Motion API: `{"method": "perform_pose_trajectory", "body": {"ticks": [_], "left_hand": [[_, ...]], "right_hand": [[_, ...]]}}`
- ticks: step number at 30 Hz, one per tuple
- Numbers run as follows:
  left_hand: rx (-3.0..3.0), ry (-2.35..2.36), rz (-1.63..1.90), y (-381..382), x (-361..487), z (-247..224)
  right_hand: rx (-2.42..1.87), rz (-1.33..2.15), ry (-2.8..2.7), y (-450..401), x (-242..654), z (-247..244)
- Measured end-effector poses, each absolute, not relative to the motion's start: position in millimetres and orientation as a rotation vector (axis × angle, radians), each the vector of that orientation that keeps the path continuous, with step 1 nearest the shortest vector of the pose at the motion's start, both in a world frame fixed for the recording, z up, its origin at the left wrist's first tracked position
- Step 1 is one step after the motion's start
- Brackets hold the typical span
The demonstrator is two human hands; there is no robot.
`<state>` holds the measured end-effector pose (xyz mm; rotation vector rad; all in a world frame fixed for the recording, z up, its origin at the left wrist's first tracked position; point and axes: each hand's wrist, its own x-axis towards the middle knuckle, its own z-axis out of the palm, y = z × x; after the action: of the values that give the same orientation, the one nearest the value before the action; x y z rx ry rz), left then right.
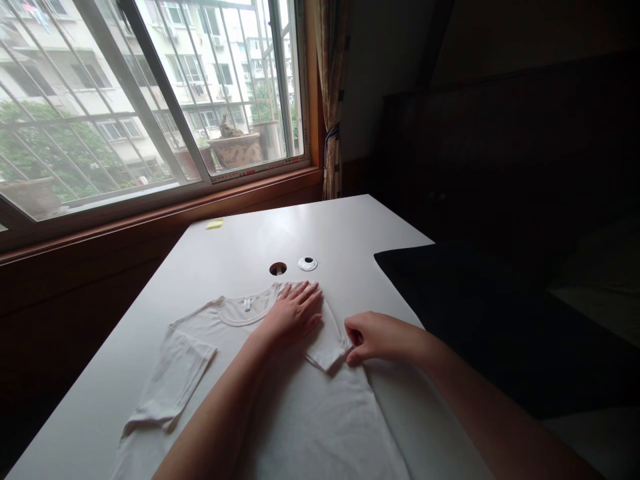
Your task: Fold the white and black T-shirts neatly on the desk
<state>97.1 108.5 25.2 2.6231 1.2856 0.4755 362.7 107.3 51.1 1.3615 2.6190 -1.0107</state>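
Observation:
A white T-shirt (pixel 310 420) lies spread on the white table, its neckline toward the far side and its lower part running out of view at the bottom. My left hand (pixel 296 310) rests flat on the shirt's right shoulder, fingers stretched out. At the outer edge of the right sleeve, my right hand (pixel 370 339) pinches the fabric between thumb and curled fingers. The left sleeve (pixel 183 373) is folded inward over the shirt's body, with some creases. A small label shows inside the collar.
The white table (pixel 310 223) has a round cable hole (pixel 278 269) and a round white cover (pixel 308 264) beyond the collar. A yellow sticky note (pixel 215 224) lies near the far left corner. Dark cloth (pixel 480 320) lies along the right edge. A barred window (pixel 150 100) stands behind.

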Motion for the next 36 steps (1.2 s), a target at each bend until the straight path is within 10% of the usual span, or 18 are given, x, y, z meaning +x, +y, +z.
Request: {"method": "perform_pose_trajectory", "body": {"ticks": [36], "left_hand": [[2.715, 1.393, 0.217, 115, 78, 18]], "right_hand": [[1.145, -1.122, 3.121, 101, 351, 64]]}}
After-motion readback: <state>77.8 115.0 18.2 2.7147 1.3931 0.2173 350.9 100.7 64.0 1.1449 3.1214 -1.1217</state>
